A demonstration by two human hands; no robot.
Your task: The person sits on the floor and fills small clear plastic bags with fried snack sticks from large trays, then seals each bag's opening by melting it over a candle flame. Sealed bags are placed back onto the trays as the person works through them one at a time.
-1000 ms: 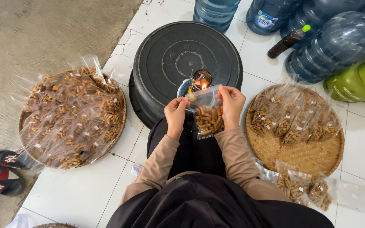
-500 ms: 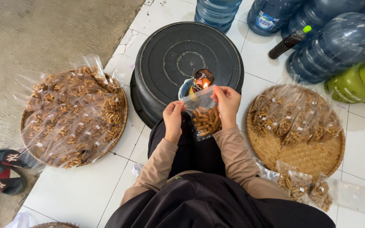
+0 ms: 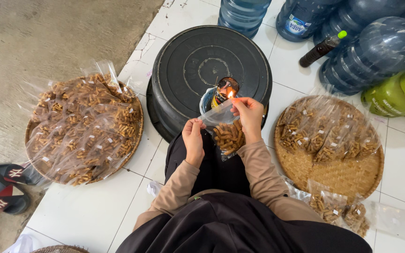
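Observation:
I hold a small clear plastic bag of brown snack sticks [image 3: 228,136] stretched between both hands over my lap. My left hand [image 3: 194,140] pinches its left top corner. My right hand [image 3: 249,115] pinches the right top corner, raised close to a small flame [image 3: 230,94] that burns on a little lamp [image 3: 223,91]. The lamp stands on an upturned black round tub [image 3: 198,61] in front of me.
A woven tray [image 3: 134,140] piled with filled snack bags lies on my left. On my right a second woven tray [image 3: 343,175] holds several bags, with more bags [image 3: 333,211] on the tiles nearby. Blue water jugs [image 3: 376,51], a dark bottle [image 3: 322,49] and sandals [image 3: 5,187] surround.
My right hand has lifted the bag's top edge up toward the flame, tilting the bag. My left hand has dropped slightly lower.

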